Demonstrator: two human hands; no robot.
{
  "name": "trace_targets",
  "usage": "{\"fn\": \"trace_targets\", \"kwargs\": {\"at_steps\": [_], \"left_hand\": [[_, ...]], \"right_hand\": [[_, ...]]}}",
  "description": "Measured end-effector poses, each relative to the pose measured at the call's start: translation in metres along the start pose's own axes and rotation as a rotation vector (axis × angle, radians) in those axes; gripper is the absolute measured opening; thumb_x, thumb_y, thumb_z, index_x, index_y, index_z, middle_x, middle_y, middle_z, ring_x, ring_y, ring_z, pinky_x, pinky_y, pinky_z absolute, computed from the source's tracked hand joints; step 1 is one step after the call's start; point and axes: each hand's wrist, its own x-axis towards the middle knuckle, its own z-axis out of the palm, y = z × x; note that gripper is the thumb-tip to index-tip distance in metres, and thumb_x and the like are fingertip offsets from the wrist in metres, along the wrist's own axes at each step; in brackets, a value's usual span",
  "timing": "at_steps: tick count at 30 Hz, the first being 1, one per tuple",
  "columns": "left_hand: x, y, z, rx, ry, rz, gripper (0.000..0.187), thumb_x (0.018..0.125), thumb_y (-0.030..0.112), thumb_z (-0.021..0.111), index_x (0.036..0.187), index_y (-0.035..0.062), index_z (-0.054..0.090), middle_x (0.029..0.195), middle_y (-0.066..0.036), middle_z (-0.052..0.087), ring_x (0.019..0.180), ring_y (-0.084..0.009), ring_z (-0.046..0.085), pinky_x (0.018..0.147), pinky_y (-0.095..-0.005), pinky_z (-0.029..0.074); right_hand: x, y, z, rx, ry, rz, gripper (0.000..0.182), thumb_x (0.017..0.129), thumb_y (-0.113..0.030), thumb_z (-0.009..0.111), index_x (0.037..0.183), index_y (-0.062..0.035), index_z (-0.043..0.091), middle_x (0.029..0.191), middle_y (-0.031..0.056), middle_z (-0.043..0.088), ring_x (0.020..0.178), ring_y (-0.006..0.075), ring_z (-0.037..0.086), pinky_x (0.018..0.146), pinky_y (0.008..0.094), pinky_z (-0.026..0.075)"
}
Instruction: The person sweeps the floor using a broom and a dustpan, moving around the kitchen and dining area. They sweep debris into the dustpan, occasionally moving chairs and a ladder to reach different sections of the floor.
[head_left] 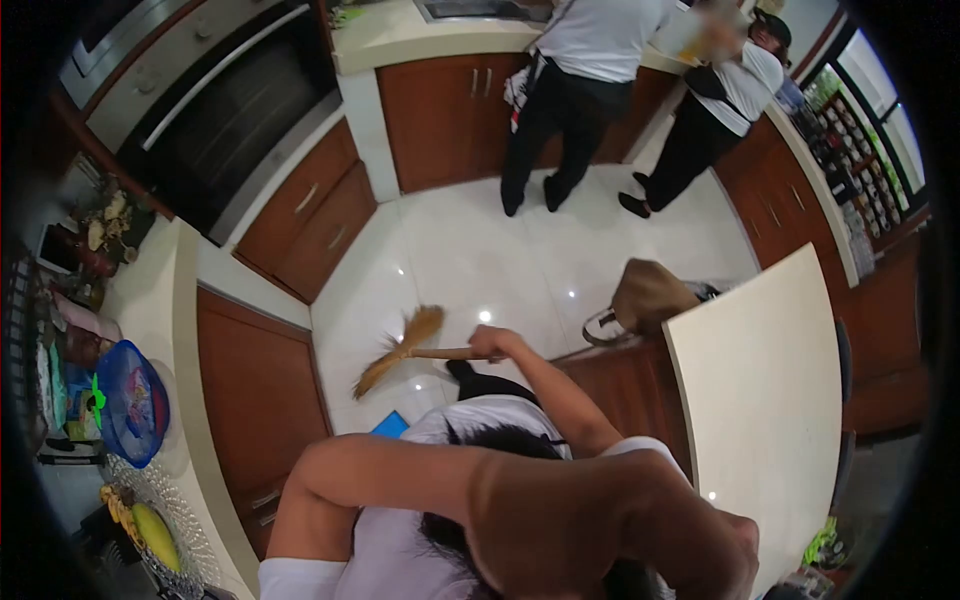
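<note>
We see white floor tiles (pixel 430 240) spreading between wooden cabinets; a pale countertop (pixel 765 370) fills the right side; our left forearm crosses close below the camera, its hand (pixel 742 535) by that countertop; we cannot tell whether its fingers are apart or together, nor whether it touches anything. Beyond, one person (pixel 595 40) stands facing the far counter (pixel 440 35), another (pixel 735 95) just beside; a brown bag (pixel 652 295) sits near the right cabinet; the broom (pixel 420 328) lies out ahead of us, bristles at the floor, its handle clamped in our closed right hand (pixel 492 342); a small blue piece (pixel 390 425) shows beside our body, mostly hidden.
</note>
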Motion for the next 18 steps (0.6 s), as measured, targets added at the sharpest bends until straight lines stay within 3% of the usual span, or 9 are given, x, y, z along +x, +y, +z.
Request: {"fn": "trace_targets", "kwargs": {"at_steps": [2,3,5,9,10,13,14,15,18], "left_hand": [[0.016,0.007,-0.022,0.036,-0.139,0.018,0.029,0.068,0.027,0.065,0.074,-0.0017,0.061,0.075,-0.011,0.061,0.079,-0.0194,0.056,0.069,-0.0309,0.044],[0.026,0.009,-0.035,0.021,-0.169,0.039,0.028,0.069,0.026,0.065,0.075,-0.0018,0.062,0.075,-0.011,0.061,0.080,-0.0196,0.056,0.070,-0.0319,0.044],[0.046,0.014,-0.063,-0.012,-0.229,0.082,0.026,0.069,0.024,0.064,0.076,-0.0020,0.063,0.077,-0.012,0.062,0.080,-0.0199,0.056,0.072,-0.0338,0.044],[0.091,0.043,-0.130,-0.004,-0.207,-0.016,0.031,0.078,0.028,0.056,0.079,-0.0023,0.063,0.080,-0.011,0.062,0.079,-0.0224,0.056,0.076,-0.0333,0.043],[0.104,0.070,-0.152,0.127,-0.197,-0.205,0.023,0.077,0.019,0.056,0.080,-0.0026,0.062,0.081,-0.011,0.061,0.081,-0.0239,0.054,0.075,-0.0329,0.040],[0.129,0.123,-0.218,0.356,-0.092,-0.425,0.015,0.074,0.012,0.054,0.072,-0.0019,0.060,0.076,-0.017,0.060,0.082,-0.0299,0.053,0.073,-0.0369,0.039],[0.136,0.139,-0.248,0.297,-0.099,-0.492,0.018,0.076,0.017,0.055,0.080,-0.0006,0.059,0.080,-0.014,0.061,0.087,-0.0318,0.051,0.074,-0.0385,0.038],[0.131,0.154,-0.272,0.284,0.051,-0.462,0.021,0.079,0.021,0.051,0.092,0.0046,0.057,0.082,-0.007,0.061,0.088,-0.0262,0.049,0.075,-0.0369,0.037],[0.137,0.180,-0.358,0.201,0.435,-0.270,0.015,0.083,0.023,0.044,0.082,0.0099,0.052,0.070,-0.001,0.051,0.077,-0.0167,0.045,0.068,-0.0323,0.036]], "right_hand": [[-0.040,0.012,-0.047,0.042,-0.041,0.024,0.051,0.073,-0.015,0.048,0.123,-0.0106,0.039,0.058,0.0120,0.057,0.040,0.0171,0.051,0.037,0.0302,0.042],[-0.065,0.020,-0.066,0.143,0.054,0.025,0.034,0.068,-0.019,0.051,0.098,-0.0034,0.057,0.063,0.0153,0.059,0.046,0.0204,0.057,0.042,0.0329,0.046],[-0.096,0.041,-0.096,0.354,0.099,0.124,0.057,0.068,-0.021,0.054,0.122,-0.0091,0.040,0.059,0.0117,0.056,0.041,0.0177,0.050,0.038,0.0293,0.042],[-0.131,0.091,-0.136,0.494,0.197,0.186,0.062,0.067,-0.022,0.056,0.124,-0.0077,0.036,0.060,0.0108,0.056,0.047,0.0170,0.052,0.041,0.0286,0.043],[-0.122,0.112,-0.135,0.466,0.256,0.156,0.063,0.067,-0.023,0.056,0.124,-0.0072,0.037,0.061,0.0112,0.056,0.049,0.0173,0.053,0.043,0.0287,0.044],[-0.117,0.134,-0.178,0.487,0.305,0.184,0.064,0.065,-0.025,0.057,0.123,-0.0068,0.038,0.063,0.0120,0.057,0.052,0.0177,0.055,0.048,0.0291,0.046],[-0.129,0.136,-0.192,0.520,0.265,0.256,0.064,0.064,-0.026,0.057,0.123,-0.0070,0.038,0.065,0.0123,0.058,0.053,0.0177,0.056,0.050,0.0293,0.047],[-0.131,0.140,-0.200,0.522,0.342,0.285,0.063,0.063,-0.027,0.057,0.120,-0.0076,0.041,0.067,0.0128,0.059,0.056,0.0184,0.058,0.053,0.0302,0.048],[-0.120,0.176,-0.211,0.555,0.480,0.373,0.060,0.062,-0.029,0.057,0.116,-0.0073,0.046,0.070,0.0144,0.060,0.058,0.0217,0.059,0.056,0.0315,0.048]]}}
